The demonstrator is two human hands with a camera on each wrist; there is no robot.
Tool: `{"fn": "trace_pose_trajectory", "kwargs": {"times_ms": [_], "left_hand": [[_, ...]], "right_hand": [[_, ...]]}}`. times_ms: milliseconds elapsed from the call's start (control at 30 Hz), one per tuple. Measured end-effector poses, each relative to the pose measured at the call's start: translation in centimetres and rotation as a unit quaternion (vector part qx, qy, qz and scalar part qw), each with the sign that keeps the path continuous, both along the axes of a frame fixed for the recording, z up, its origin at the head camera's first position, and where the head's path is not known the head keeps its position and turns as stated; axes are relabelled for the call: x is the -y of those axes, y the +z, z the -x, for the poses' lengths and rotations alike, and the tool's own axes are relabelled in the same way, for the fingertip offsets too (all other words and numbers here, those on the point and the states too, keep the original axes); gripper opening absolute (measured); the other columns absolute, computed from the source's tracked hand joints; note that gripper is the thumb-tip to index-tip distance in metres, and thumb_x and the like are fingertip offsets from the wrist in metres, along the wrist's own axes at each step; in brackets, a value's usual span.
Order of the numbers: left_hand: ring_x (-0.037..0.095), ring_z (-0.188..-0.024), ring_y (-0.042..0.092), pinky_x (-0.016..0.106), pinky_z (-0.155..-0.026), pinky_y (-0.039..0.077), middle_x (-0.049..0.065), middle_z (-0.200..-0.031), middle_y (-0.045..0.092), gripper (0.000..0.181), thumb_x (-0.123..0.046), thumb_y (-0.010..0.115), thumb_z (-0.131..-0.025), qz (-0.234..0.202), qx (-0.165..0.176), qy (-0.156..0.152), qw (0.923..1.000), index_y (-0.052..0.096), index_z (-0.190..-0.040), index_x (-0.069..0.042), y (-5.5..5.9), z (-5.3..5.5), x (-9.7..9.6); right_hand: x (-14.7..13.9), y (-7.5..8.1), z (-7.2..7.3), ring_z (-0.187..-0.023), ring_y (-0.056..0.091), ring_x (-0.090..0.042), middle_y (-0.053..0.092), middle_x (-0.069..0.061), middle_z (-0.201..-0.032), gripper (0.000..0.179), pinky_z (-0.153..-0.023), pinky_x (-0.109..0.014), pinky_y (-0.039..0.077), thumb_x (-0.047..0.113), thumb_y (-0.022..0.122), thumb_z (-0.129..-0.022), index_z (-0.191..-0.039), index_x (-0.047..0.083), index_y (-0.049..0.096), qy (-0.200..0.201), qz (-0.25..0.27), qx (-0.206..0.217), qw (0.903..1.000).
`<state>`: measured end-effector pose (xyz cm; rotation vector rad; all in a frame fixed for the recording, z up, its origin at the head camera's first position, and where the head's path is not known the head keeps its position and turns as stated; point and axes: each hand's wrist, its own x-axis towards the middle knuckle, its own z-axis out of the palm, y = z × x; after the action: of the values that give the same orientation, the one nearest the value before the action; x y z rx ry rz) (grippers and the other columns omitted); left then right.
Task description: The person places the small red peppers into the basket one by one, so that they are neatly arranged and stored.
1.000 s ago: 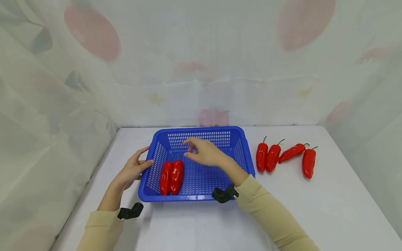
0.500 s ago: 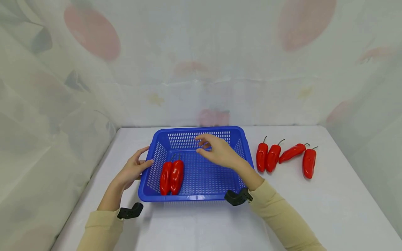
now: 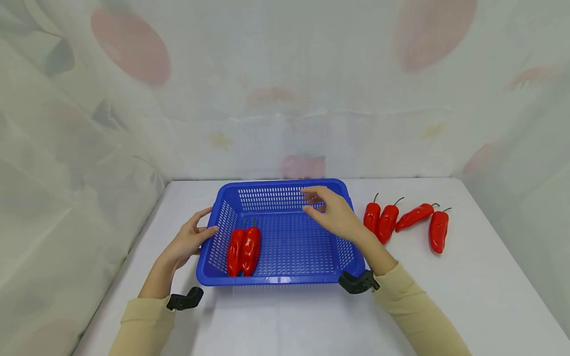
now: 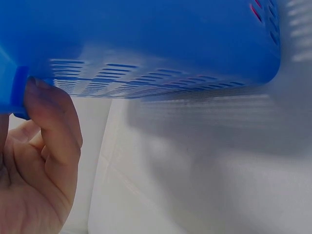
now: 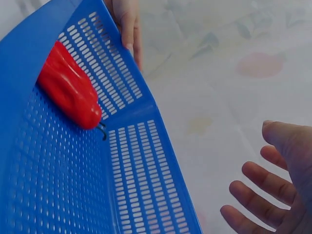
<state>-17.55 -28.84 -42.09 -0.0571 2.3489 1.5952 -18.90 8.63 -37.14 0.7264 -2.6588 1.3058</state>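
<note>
A blue plastic basket [image 3: 294,247] with slotted walls stands in the middle of the table. Two red peppers [image 3: 251,251] lie side by side at its left end, stems toward the back. My left hand [image 3: 188,242] grips the basket's left rim, thumb on top; the left wrist view shows its fingers [image 4: 58,122] curled under the edge. Above the right part of the basket hovers my right hand [image 3: 336,213], holding nothing. In the right wrist view its fingers [image 5: 261,207] are spread and relaxed. One pepper [image 5: 73,92] shows inside the basket there.
Several red peppers [image 3: 415,216] lie on the white table [image 3: 472,277] right of the basket. The nearest one [image 3: 371,217] is partly hidden behind the right hand and wrist. A patterned cloth [image 3: 276,89] hangs behind the table and along its sides.
My right hand has moved to the right, from above the middle of the basket toward its right side, its fingers opening a little. The left hand and the peppers have stayed in place.
</note>
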Motion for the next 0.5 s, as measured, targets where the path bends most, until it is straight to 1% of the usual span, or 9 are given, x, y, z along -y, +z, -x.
{"fn": "trace_pose_trajectory", "kwargs": {"times_ms": [300, 500], "left_hand": [[0.031, -0.082, 0.068, 0.047, -0.066, 0.056, 0.029, -0.113, 0.056, 0.074, -0.031, 0.058, -0.091, -0.009, 0.001, -0.002, 1.0000, 0.012, -0.148, -0.025, 0.0, -0.1, 0.0], [0.029, -0.081, 0.068, 0.046, -0.066, 0.056, 0.028, -0.113, 0.057, 0.073, -0.031, 0.058, -0.090, -0.006, 0.000, 0.000, 1.0000, 0.013, -0.148, -0.024, 0.0, -0.1, 0.0]], "right_hand": [[-2.6, -0.8, -0.5, -0.106, 0.058, -0.020, 0.057, -0.007, -0.119, 0.042, -0.084, -0.038, 0.053, 0.016, 0.062, -0.088, -0.128, 0.012, 0.050, -0.034, 0.013, -0.025, 0.9990], [-4.5, -1.2, -0.9, -0.107, 0.056, -0.023, 0.057, -0.009, -0.118, 0.042, -0.085, -0.043, 0.052, 0.013, 0.062, -0.087, -0.127, 0.011, 0.050, -0.055, 0.043, -0.016, 0.9974]]}}
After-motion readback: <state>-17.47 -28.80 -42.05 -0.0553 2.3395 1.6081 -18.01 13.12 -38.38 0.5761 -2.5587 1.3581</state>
